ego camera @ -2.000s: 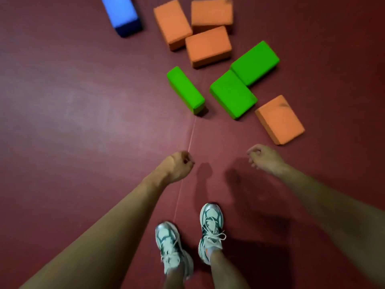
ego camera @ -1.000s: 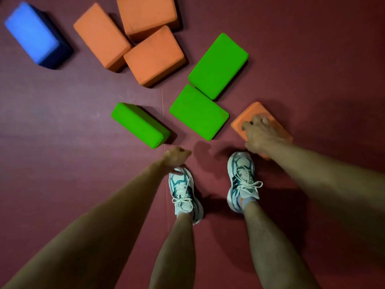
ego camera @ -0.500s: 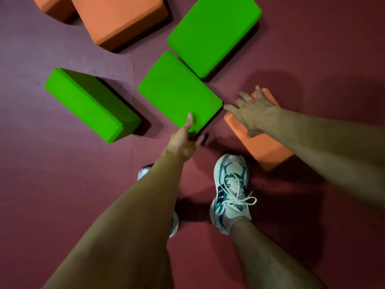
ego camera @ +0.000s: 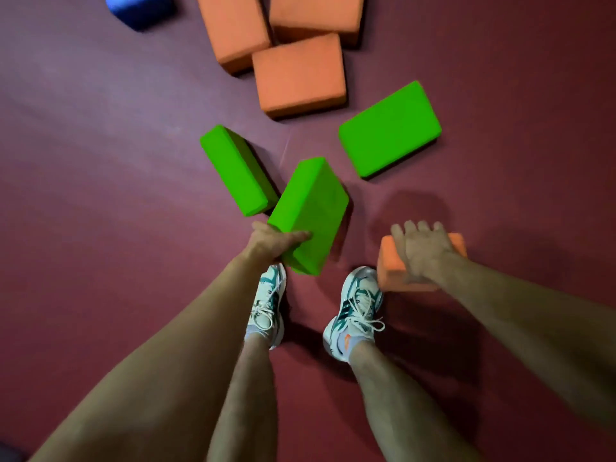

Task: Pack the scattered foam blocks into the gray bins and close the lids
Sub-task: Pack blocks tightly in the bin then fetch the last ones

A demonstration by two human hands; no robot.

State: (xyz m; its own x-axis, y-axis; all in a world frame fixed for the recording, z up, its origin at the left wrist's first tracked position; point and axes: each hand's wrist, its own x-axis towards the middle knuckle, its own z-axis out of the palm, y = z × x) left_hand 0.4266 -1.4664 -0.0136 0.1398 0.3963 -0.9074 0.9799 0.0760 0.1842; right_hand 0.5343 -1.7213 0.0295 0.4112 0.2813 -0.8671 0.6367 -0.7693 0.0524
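Note:
My left hand (ego camera: 271,243) grips the near end of a green foam block (ego camera: 311,208), which is tilted up off the dark red floor. My right hand (ego camera: 421,251) lies over an orange foam block (ego camera: 390,265) and grips it, its fingers curled over the far edge. Two more green blocks lie on the floor, one (ego camera: 236,170) to the left of the lifted one and one (ego camera: 388,130) to the right. Three orange blocks (ego camera: 298,75) cluster farther away, and a blue block (ego camera: 141,8) sits at the top left. No gray bin is in view.
My two feet in white and teal shoes (ego camera: 358,308) stand just below the held blocks. The dark red mat floor (ego camera: 100,161) stretches bare to the left and right.
My left hand has taken hold of the middle green block and raised it from the floor. My right hand has closed on the orange block and lifted it. The view has pulled back.

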